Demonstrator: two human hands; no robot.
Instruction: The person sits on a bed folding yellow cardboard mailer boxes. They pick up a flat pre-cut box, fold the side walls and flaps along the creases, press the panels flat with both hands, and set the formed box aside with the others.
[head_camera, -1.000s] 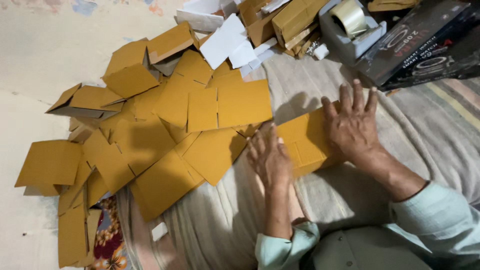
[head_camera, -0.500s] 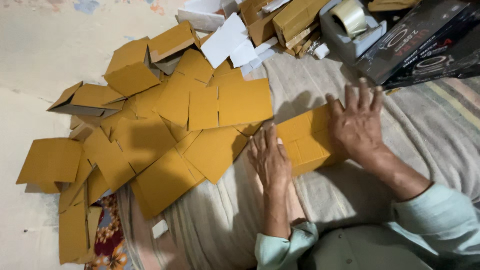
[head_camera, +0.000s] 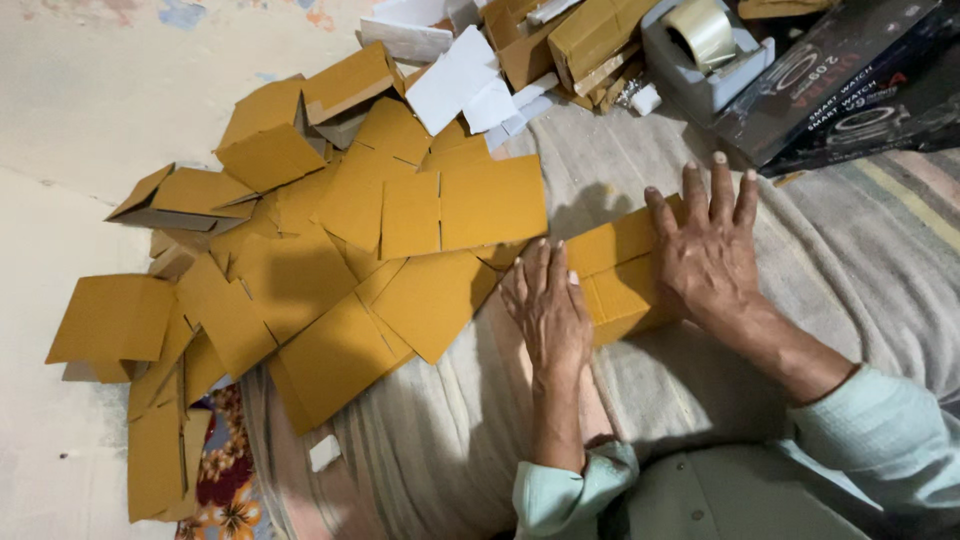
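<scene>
Here, both open palms, left hand (head_camera: 547, 308) and right hand (head_camera: 706, 258), press the apparently flattened cardboard box (head_camera: 612, 270) lying lengthwise between them.

The cardboard piece (head_camera: 618, 280) is yellow-brown, flat and creased into panels. It lies on a grey blanket (head_camera: 860, 260), partly covered by the right hand (head_camera: 705, 255), with the left hand (head_camera: 548, 310) touching its left edge.
</scene>
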